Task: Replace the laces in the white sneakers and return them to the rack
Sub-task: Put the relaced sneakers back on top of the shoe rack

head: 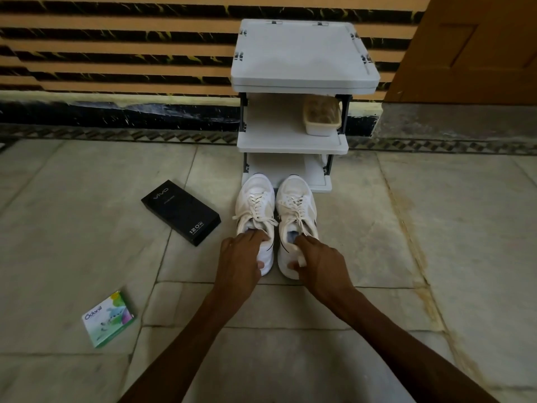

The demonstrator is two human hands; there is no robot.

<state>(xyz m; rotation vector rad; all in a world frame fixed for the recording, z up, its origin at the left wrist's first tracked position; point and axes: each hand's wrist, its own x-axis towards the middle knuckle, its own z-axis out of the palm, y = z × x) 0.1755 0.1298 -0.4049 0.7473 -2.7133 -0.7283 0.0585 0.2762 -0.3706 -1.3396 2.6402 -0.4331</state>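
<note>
One head-worn wide-angle camera is looking forward and down at the floor (87,205), facing the nearby rack (302,56) against the wall (116,48).

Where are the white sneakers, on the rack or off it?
Off it. Both white sneakers stand upright on the floor, toes at the foot of the rack, left hand gripping one heel, right hand the other.

Left sneaker (255,210) and right sneaker (296,207), both laced, stand side by side on the floor, toes at the rack (302,53) bottom shelf. Left hand (241,254) grips the left sneaker's heel; right hand (319,257) grips the right sneaker's heel. Black box (180,212) lies just left of the sneakers. Tub (322,117) sits on the middle shelf.
</note>
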